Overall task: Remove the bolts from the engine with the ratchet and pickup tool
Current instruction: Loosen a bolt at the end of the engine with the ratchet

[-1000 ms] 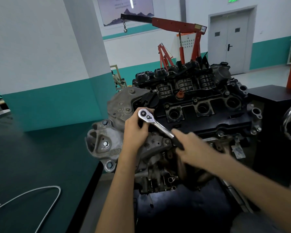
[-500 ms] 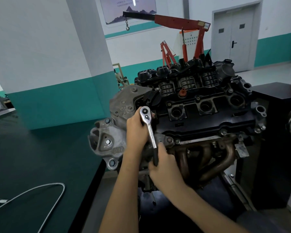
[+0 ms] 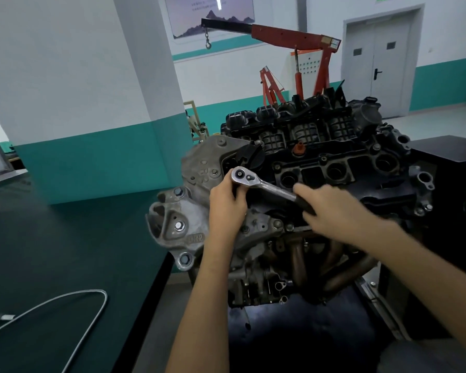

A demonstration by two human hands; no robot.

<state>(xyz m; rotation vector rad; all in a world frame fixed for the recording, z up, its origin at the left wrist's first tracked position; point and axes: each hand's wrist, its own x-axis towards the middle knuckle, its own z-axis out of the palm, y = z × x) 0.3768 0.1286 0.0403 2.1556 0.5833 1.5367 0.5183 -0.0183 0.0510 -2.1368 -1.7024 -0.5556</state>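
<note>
The engine [image 3: 334, 162] stands in front of me, black valve cover on top and a grey cast bracket on its left end. A chrome ratchet [image 3: 264, 184] lies across the front left of the cover, head to the left, black handle down to the right. My left hand [image 3: 226, 208] grips the ratchet head from below, thumb and fingers curled round it. My right hand [image 3: 331, 208] holds the black handle. The bolt under the head is hidden. A flexible silver pickup tool [image 3: 73, 302] lies looped on the dark bench at lower left.
A dark green bench [image 3: 51, 251] runs along the left, its edge close to the engine. A black cabinet [image 3: 452, 168] stands at the right. A red engine hoist [image 3: 296, 49] and a grey double door are behind. The exhaust manifold [image 3: 331, 259] curves below my right arm.
The ratchet handle swung from pointing down to pointing right and slightly down; my right hand went with it. My left hand stayed on the ratchet head.
</note>
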